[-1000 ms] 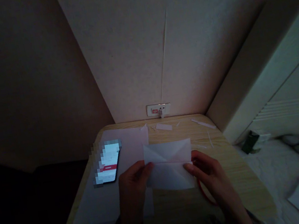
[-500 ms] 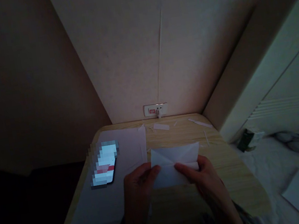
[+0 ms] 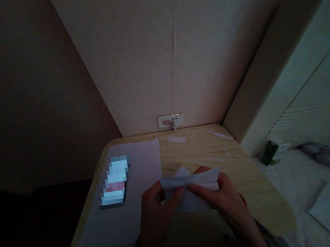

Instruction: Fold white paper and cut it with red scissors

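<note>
A small white sheet of paper [image 3: 193, 204], creased and partly folded, is held between both hands above the front of the table. My left hand [image 3: 158, 201] grips its left side, with the thumb pressed near the middle crease. On the right side my right hand [image 3: 219, 190] pinches the paper, its thumb also close to the middle and its fingers behind. The upper part leans over toward me, and a pointed corner stands up behind it. Most fingertips are hidden behind the paper.
A lit phone [image 3: 116, 181], its screen blurred, lies on larger white sheets [image 3: 106, 228] at the table's left. Paper strips [image 3: 176, 139] are scattered at the back of the wooden table [image 3: 259, 204]. A wall socket [image 3: 170, 121] holds a plug. A dark green box [image 3: 270, 152] stands at right.
The paper's upper edge has come down toward me, and a pointed corner now shows behind it. My left thumb has slid inward, closer to the right one.
</note>
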Demonstrator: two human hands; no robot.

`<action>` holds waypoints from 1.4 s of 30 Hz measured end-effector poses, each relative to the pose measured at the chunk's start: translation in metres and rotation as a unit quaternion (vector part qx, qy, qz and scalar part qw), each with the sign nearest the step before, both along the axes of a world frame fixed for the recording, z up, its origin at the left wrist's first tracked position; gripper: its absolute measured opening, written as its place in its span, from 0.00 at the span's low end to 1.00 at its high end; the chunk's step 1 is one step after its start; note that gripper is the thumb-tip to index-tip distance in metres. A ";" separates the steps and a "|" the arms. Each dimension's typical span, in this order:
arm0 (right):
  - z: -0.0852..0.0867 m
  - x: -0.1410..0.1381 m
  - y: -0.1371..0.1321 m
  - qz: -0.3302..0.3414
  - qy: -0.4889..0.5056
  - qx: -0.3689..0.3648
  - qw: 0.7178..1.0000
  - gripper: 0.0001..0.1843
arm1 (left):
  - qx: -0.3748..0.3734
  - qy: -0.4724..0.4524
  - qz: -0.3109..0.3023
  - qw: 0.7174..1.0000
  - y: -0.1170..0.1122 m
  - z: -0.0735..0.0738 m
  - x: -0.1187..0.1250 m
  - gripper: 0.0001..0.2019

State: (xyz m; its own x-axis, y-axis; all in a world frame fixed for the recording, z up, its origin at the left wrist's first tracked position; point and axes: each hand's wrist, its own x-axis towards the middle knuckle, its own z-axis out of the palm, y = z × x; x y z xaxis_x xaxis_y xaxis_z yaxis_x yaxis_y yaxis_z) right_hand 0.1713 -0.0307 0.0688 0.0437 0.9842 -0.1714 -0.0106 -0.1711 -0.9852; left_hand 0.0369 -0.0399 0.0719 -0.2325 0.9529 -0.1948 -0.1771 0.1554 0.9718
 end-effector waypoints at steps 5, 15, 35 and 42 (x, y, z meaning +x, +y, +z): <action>-0.003 -0.002 -0.001 -0.026 -0.009 -0.025 0.999 0.14 | -0.002 0.011 -0.013 1.000 -0.001 -0.004 -0.001 0.04; -0.006 0.021 0.003 0.040 -0.058 0.040 0.997 0.09 | -0.038 -0.005 0.000 0.999 -0.003 0.001 -0.007 0.06; -0.009 0.021 0.001 0.051 -0.090 0.093 0.990 0.12 | -0.076 0.050 -0.001 0.996 0.000 0.002 -0.007 0.08; -0.001 0.024 -0.004 0.004 -0.075 0.067 0.995 0.13 | 0.001 0.076 -0.052 0.996 0.006 -0.016 -0.020 0.06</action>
State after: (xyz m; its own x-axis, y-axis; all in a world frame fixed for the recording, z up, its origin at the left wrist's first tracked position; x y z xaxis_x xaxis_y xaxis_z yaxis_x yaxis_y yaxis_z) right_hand 0.1957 -0.0345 0.0676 0.0513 0.9982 -0.0309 0.1396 -0.0378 -0.9895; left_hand 0.0167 -0.0340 0.0563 -0.1593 0.9739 -0.1619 -0.0103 0.1623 0.9867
